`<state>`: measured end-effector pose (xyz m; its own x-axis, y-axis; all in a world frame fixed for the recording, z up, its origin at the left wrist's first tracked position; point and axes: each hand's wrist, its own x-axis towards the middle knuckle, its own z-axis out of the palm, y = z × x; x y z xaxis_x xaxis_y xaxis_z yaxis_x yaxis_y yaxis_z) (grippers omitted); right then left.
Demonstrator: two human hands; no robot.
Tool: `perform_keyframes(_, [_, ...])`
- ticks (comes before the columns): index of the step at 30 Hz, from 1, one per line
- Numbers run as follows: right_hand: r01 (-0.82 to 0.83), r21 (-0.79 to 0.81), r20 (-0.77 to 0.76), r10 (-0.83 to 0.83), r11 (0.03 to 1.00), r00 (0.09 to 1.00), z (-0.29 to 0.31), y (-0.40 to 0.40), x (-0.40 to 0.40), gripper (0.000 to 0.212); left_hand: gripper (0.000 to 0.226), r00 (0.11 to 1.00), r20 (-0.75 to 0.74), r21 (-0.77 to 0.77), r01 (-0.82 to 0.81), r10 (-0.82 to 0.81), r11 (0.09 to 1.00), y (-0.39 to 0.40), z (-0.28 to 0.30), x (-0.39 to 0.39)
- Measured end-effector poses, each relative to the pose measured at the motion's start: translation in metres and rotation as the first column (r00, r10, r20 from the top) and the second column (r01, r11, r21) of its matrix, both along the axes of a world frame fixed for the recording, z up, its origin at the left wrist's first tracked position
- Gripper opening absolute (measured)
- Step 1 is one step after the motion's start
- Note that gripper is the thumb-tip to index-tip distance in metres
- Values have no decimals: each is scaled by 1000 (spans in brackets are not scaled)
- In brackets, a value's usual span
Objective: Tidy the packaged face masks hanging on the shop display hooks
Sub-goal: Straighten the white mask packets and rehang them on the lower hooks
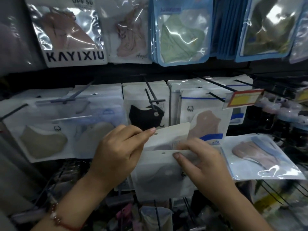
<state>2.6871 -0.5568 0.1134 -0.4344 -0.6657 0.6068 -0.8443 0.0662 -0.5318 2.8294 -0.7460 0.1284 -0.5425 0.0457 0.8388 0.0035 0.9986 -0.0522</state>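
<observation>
Centrally, two white mask packets overlap, off the hooks. The left hand [116, 152], approaching from 7 o'clock, pinches the rear packet [168, 135] at its top edge beside the punched hole. The right hand [200, 162], approaching from 5 o'clock, grips the front packet [158, 172] along its top edge at 3 o'clock. At 12 o'clock, the black display hook [150, 93] carries a black-mask packet [145, 117], just clear of the rear packet's upper edge.

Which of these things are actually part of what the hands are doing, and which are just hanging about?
In use:
left hand, pinching the rear white packet
right hand, gripping the front white packet
black mask packet on its hook

Just there:
KAYIXIU packet
green mask packet
yellow price tag
</observation>
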Motion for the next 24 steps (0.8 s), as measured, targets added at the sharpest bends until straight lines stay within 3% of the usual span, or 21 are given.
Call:
perform_keyframes(5, [-55, 3, 13, 55, 998, 998, -4, 4, -11, 4, 29, 999, -36, 22, -33, 34, 999, 5, 3, -3])
perform_keyframes(12, [-110, 28, 9, 110, 993, 994, -6, 4, -22, 3, 32, 995, -62, 215, -66, 81, 974, -1, 22, -26])
perform_keyframes(18, [-129, 14, 20, 129, 992, 991, 3, -1, -33, 3, 34, 992, -51, 254, -103, 119, 962, -6, 24, -33])
perform_keyframes(22, [-129, 0, 10, 129, 992, 992, 6, -7, -39, 6, 27, 990, -128, 303, -14, 55, 953, 0, 29, -35])
perform_keyframes(24, [-122, -12, 45, 123, 992, 991, 6, -10, -41, 5, 23, 986, -132, 251, -65, 101, 966, 0, 33, -35])
